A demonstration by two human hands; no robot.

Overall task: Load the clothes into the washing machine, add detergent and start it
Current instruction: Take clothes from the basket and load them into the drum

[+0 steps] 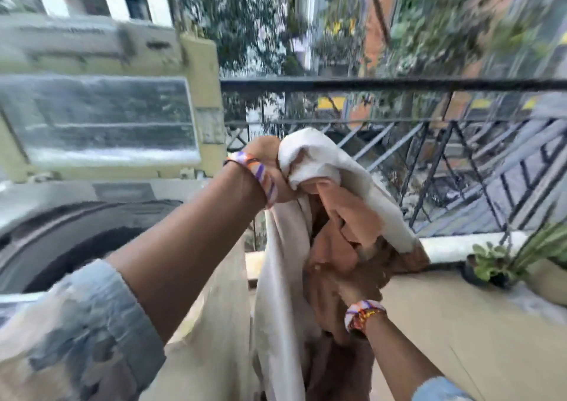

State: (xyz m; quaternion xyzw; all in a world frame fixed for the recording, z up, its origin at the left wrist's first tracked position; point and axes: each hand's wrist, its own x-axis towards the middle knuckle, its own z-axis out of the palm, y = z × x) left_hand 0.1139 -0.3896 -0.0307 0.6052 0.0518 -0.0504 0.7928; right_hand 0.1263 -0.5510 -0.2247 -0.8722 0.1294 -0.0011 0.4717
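At the lower left of the frame a pale blue denim sleeve [92, 318] covers the near part of the left arm, and a scrap of the same cloth shows at the lower right edge; from the bottom centre a bundle of clothes [331, 247] hangs down, cream cloth on the outside and orange-brown cloth within, blurred by motion; the right hand [352, 287], low and right of centre, has its grip sunk into the brown folds, fingers curled round the cloth, with a striped band [363, 313] at the wrist; above it and toward the centre the left hand [270, 167] has its grip closed tight on the top of the cream cloth, holding the bundle up, and a purple, orange and white band [260, 175] circles that wrist; the bundle sits just right of the washing machine [46, 204], outside the drum; the machine fills the left of the frame, its dark round drum opening [79, 241] uncovered and its clear lid [98, 118] raised upright behind; at the right edge a small potted plant [491, 262] stands on a ledge; beyond the hands a black metal railing [399, 84] crosses the middle of the frame; farther off, in the upper part, trees and buildings show, blurred.
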